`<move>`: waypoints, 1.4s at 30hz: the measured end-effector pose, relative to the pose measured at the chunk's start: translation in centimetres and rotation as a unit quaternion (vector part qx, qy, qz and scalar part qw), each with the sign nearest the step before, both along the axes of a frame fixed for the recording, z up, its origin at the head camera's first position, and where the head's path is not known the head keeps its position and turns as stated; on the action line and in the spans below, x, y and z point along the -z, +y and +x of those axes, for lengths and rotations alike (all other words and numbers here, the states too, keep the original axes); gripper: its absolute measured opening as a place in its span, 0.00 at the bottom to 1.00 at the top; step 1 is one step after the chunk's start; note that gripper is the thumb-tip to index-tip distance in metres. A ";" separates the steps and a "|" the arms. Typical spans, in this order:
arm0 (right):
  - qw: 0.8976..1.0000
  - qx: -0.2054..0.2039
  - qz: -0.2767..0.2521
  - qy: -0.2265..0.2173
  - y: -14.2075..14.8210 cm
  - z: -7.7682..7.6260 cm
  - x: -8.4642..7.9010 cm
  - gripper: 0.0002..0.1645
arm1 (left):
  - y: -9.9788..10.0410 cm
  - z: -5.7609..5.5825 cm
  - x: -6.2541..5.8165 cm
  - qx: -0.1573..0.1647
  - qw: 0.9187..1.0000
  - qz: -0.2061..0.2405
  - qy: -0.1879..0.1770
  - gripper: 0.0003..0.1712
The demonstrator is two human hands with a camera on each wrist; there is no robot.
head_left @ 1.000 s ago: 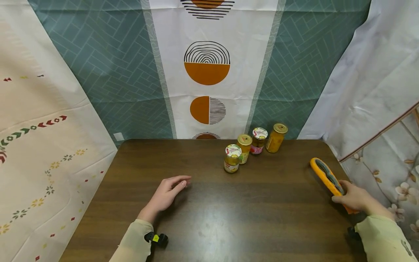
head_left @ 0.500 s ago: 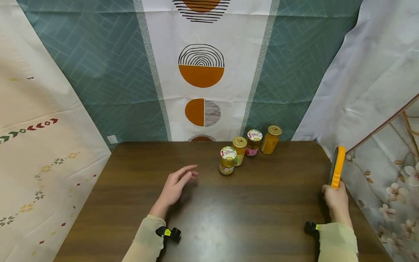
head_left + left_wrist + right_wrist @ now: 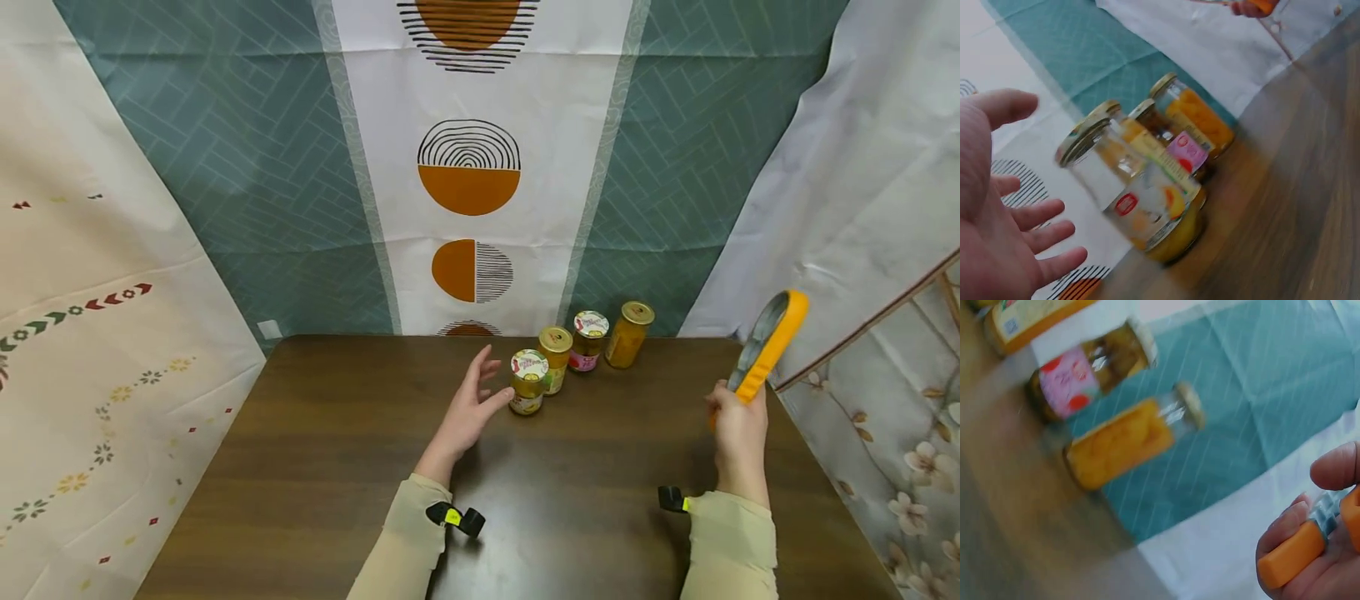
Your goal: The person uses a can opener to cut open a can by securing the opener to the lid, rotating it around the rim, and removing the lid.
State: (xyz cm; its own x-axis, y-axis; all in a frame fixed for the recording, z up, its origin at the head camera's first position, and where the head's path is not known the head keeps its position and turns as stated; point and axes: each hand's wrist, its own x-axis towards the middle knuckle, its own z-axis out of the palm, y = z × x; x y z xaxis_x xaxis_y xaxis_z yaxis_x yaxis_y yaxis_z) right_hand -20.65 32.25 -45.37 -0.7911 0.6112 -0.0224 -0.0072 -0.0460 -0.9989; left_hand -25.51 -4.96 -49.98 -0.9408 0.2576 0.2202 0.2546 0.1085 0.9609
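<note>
My left hand (image 3: 468,408) reaches beside the nearest jar (image 3: 529,383), which has a white patterned lid and a fruit label. In the left wrist view its fingers (image 3: 1047,237) are spread apart and clear of that glass jar. My right hand (image 3: 738,429) grips an orange jar opener (image 3: 772,346) with a grey ridged inner side, raised above the table at the right. Its two orange handle ends (image 3: 1291,555) show in the right wrist view, held between thumb and fingers. Part of the handle is hidden by the hand.
Behind the nearest jar stand a gold-lidded jar (image 3: 555,358), a jar with a pink label (image 3: 588,342) and a taller jar of orange fruit (image 3: 630,335), all upright. The dark wooden table (image 3: 345,467) ends at a curtain (image 3: 300,167) at the back.
My left hand has moved right and forward, up to the nearest jar. The right hand has lifted the jar opener off the table, turned it and brought it left.
</note>
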 end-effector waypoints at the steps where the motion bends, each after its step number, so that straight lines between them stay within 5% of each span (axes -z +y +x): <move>1: 1.000 0.001 0.002 0.003 -0.3 0.1 -0.3 0.21 | 0.5 -0.2 0.3 0.003 1.000 -0.006 -0.010 0.48; 8: 0.997 -0.001 0.082 -0.003 -1.9 0.7 -1.2 0.20 | 3.0 -1.2 2.4 -0.006 0.999 -0.041 -0.031 0.60; 15: 0.987 -0.017 0.160 -0.013 -2.7 1.5 -2.3 0.21 | 3.8 -1.0 4.5 -0.050 0.995 -0.077 -0.035 0.54; 19: 0.975 -0.036 0.220 -0.020 -2.8 1.7 -2.9 0.38 | 4.3 -1.1 5.2 -0.061 0.994 -0.089 -0.025 0.47; 23: 0.952 -0.038 0.305 -0.013 -2.8 1.8 -3.2 0.48 | 4.5 -1.5 5.6 -0.062 0.995 -0.073 -0.002 0.43; 30: 0.908 -0.045 0.417 0.021 -4.0 2.5 -3.5 0.37 | 5.0 -1.1 5.2 -0.054 0.995 -0.032 0.072 0.42; 37: 0.859 -0.111 0.495 0.070 -6.9 3.1 -4.9 0.36 | 6.0 0.3 1.8 -0.067 0.985 -0.011 0.156 0.39; 42: 0.833 -0.157 0.524 0.079 -9.4 3.8 -5.5 0.42 | 6.1 2.0 0.0 -0.027 0.980 -0.018 0.197 0.37</move>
